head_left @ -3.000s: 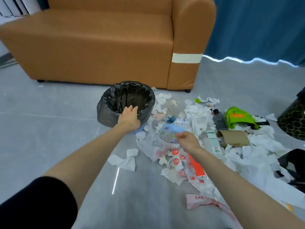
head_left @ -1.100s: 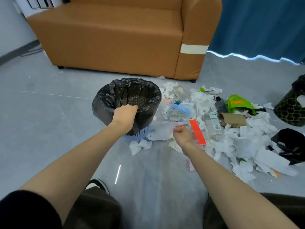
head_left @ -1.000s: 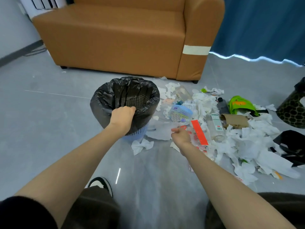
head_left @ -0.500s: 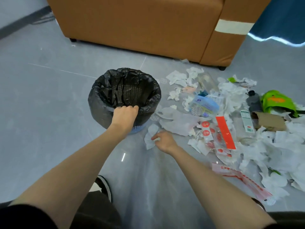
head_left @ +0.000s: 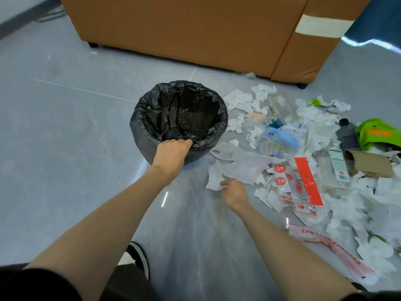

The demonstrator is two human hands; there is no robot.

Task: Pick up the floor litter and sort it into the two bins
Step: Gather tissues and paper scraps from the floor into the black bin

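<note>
The crumpled white paper tissue (head_left: 213,178) lies on the grey floor (head_left: 65,137), at ten o'clock from the right hand (head_left: 235,193). That hand's fingers (head_left: 223,183) curl onto the tissue's near edge and seem to pinch it. The round bin lined with a black plastic bag (head_left: 138,131) stands near, at eleven o'clock from the tissue. The left hand (head_left: 171,152) grips the bin's near rim, fingers hooked inside. The carry likely runs up and leftward over that rim.

Single view here, worn on the head, wide-angle, pitching steeply forward and down at the floor (head_left: 65,159). It's close: both forearms stretch in from the bottom edge, the bin (head_left: 141,135) sits mid-frame, the sofa (head_left: 195,29) is cropped along the top.
</note>
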